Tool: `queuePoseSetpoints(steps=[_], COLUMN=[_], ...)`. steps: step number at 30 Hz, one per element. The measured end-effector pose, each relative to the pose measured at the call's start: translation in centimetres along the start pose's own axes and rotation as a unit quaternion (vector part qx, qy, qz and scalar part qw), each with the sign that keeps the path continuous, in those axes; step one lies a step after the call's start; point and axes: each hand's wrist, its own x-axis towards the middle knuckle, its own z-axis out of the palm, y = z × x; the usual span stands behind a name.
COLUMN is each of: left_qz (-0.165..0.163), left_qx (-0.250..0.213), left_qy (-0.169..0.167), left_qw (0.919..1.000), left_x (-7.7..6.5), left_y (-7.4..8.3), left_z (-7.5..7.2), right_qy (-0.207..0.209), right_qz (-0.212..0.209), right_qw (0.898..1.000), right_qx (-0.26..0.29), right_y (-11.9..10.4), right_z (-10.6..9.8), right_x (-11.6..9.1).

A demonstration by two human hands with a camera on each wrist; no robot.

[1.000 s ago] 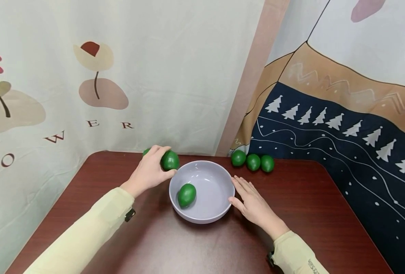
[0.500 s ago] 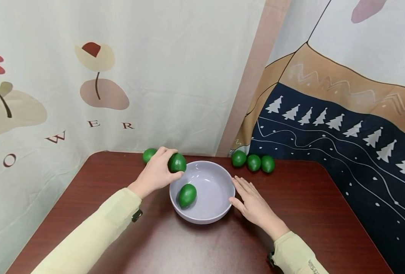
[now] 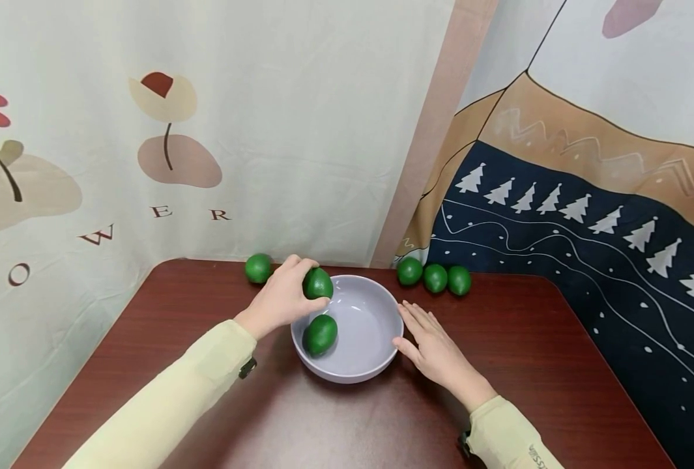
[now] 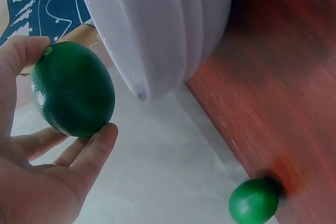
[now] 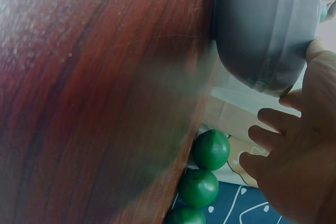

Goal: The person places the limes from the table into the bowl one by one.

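Observation:
My left hand (image 3: 285, 293) pinches a green lime (image 3: 318, 284) between thumb and fingertips, above the left rear rim of a pale lavender bowl (image 3: 370, 326). In the left wrist view that held lime (image 4: 73, 90) shows whole, apart from the outer wall of the bowl (image 4: 157, 30). A second lime (image 3: 320, 334) lies inside the bowl, toward its left side. With fingers extended, my right hand (image 3: 440, 348) rests against the bowl's right side. The right wrist view shows its thumb and a fingertip at the rim of the bowl (image 5: 262, 30).
One lime (image 3: 258, 268) sits at the table's back edge, left of the bowl. Three limes stand in a row at the back right, the middle lime (image 3: 434, 278) between two others. Behind the dark red wooden table (image 3: 347, 423) hang printed curtains (image 3: 300, 130).
My left hand has carried the lime rightward from beside the bowl to over its rim. The lime behind that hand has come into full view. The right hand and bowl stay put.

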Motion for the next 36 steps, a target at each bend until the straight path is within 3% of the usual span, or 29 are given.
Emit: queuePoseSetpoints(steps=[36], left_qz=[-0.024], left_qx=[0.049], left_qy=[-0.098], left_qw=[0.9937], left_x=[1.9], left_y=[2.6], left_z=[2.0], right_qy=[-0.003], right_qz=[0.002], right_qw=[1.000], right_qx=[0.005], right_y=[-0.1], right_z=[0.0], right_x=[0.1])
